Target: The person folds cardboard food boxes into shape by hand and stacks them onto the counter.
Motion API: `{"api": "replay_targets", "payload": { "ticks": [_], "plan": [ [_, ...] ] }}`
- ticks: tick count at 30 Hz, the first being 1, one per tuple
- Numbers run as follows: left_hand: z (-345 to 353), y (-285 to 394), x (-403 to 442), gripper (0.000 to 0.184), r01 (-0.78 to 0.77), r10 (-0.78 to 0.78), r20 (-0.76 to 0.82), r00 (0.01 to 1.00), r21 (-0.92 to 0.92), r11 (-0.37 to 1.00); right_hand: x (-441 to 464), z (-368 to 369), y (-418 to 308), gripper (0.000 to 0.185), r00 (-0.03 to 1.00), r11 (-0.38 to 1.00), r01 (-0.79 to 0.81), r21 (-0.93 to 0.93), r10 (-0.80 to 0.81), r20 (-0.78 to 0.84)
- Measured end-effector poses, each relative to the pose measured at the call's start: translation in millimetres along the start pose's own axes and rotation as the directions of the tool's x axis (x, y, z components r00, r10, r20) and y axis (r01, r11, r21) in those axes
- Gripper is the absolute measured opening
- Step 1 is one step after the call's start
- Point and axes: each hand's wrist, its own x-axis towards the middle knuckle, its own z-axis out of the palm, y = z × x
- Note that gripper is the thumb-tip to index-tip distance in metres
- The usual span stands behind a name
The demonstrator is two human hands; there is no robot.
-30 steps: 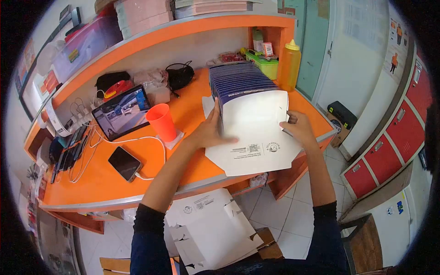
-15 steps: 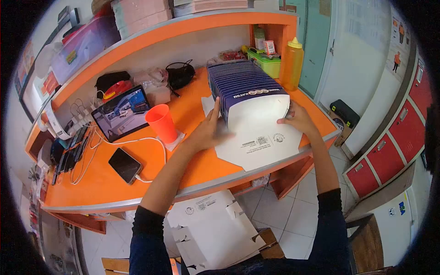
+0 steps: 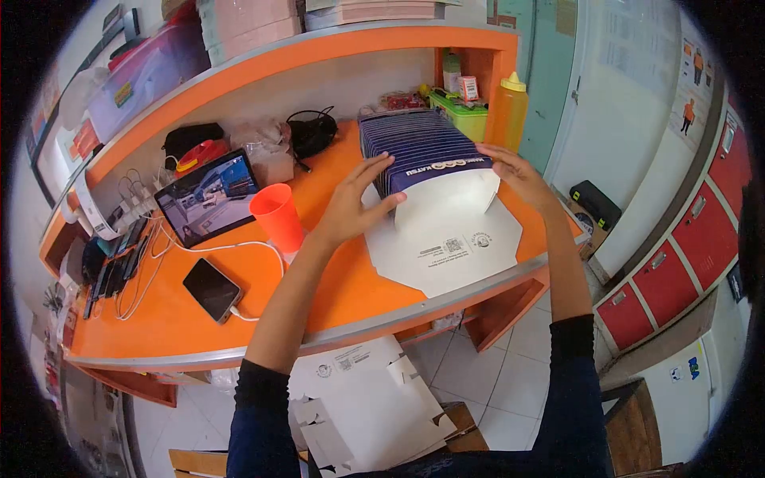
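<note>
A long row of nested dark-blue and white cardboard food boxes (image 3: 434, 143) stands on the orange desk, its printed front facing me. The foremost box has a broad white flap (image 3: 462, 247) lying flat toward the desk edge, with a small logo and a QR code. My left hand (image 3: 355, 199) is at the row's left front corner, thumb and fingers apart, fingertips by its side. At the right front corner, my right hand (image 3: 522, 182) has its fingers stretched out against the top edge. Neither hand is wrapped round a box.
An orange cup (image 3: 277, 217), a charging phone (image 3: 213, 289) and a tablet (image 3: 209, 199) occupy the desk's left half. Behind the row stand a yellow squeeze bottle (image 3: 505, 113) and a green container (image 3: 462, 118). Below the desk edge lie flat white cardboard sheets (image 3: 366, 406).
My right hand has risen from the white flap to the row's upper right corner. My left hand has shifted slightly up and left, its fingers now spread beside the boxes.
</note>
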Motion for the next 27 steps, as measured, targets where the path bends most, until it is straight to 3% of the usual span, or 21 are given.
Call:
{"api": "replay_targets", "payload": {
  "ticks": [2, 8, 11, 14, 15, 16, 17, 18, 19, 20, 21, 22, 23, 24, 26, 27],
  "plan": [
    [0, 2, 2, 0.057, -0.004, 0.004, -0.014, 1.000, 0.006, 1.000, 2, 3, -3, 0.033, 0.997, 0.993, -0.079, 0.087, 0.079, -0.004],
    [-4, 3, 4, 0.044, 0.049, -0.048, 0.021, 0.999, -0.040, 0.998, 11, 13, 15, 0.025, 0.994, 0.992, 0.002, 0.130, 0.012, -0.110],
    [-2, 0, 5, 0.047, 0.021, -0.021, 0.014, 1.000, -0.004, 1.000, 8, 21, 5, 0.025, 0.980, 0.965, -0.057, 0.256, 0.103, -0.170],
    [0, 27, -15, 0.056, -0.012, 0.018, -0.088, 0.996, 0.064, 0.998, -18, 47, -48, 0.024, 0.814, 0.996, -0.065, -0.055, 0.021, -0.581],
    [-1, 44, -31, 0.059, -0.022, 0.035, -0.138, 0.990, 0.089, 0.996, -40, 56, -60, 0.022, 0.768, 0.981, -0.039, -0.189, -0.092, -0.634],
    [-13, 76, -51, 0.061, 0.024, -0.018, -0.066, 0.998, 0.082, 0.996, -72, 69, -73, 0.021, 0.713, 0.948, -0.028, -0.317, -0.204, -0.671],
    [-20, 108, -80, 0.063, 0.073, -0.074, 0.010, 0.997, 0.077, 0.994, -114, 95, -93, 0.019, 0.762, 0.948, 0.017, -0.319, -0.219, -0.610],
    [-12, 115, -126, 0.055, 0.019, -0.024, 0.034, 0.999, 0.149, 0.989, -155, 120, -113, 0.016, 0.805, 0.948, 0.062, -0.313, -0.233, -0.546],
    [-18, 138, -163, 0.054, 0.135, -0.142, 0.327, 0.934, 0.045, 0.990, -192, 150, -132, 0.022, 0.915, 0.977, -0.021, -0.212, -0.066, -0.397],
    [-12, 150, -201, 0.057, 0.178, -0.159, 0.513, 0.844, 0.012, 0.984, -221, 173, -148, 0.035, 0.987, 0.981, -0.094, -0.168, 0.070, -0.144],
    [3, 148, -261, 0.071, 0.145, -0.190, 0.677, 0.711, 0.123, 0.982, -255, 201, -147, 0.053, 0.955, 0.941, -0.293, -0.170, 0.296, -0.006],
    [4, 154, -309, 0.090, 0.103, -0.275, 0.803, 0.529, 0.261, 0.960, -305, 240, -125, 0.055, 0.906, 0.887, -0.412, -0.208, 0.422, 0.008],
    [3, 155, -349, 0.108, 0.189, -0.389, 0.884, 0.259, 0.349, 0.918, -351, 272, -100, 0.058, 0.839, 0.816, -0.524, -0.245, 0.544, 0.019],
    [7, 161, -392, 0.122, 0.213, -0.482, 0.864, 0.147, 0.448, 0.868, -362, 279, -108, 0.061, 0.759, 0.760, -0.560, -0.330, 0.630, 0.162],
    [-1, 183, -425, 0.129, 0.064, -0.501, 0.824, 0.265, 0.503, 0.862, -372, 286, -134, 0.068, 0.526, 0.656, -0.557, -0.510, 0.753, 0.394],
    [-3, 189, -432, 0.130, 0.061, -0.513, 0.799, 0.312, 0.523, 0.850, -368, 284, -160, 0.065, 0.621, 0.677, -0.524, -0.517, 0.719, 0.312]
  ]
}}
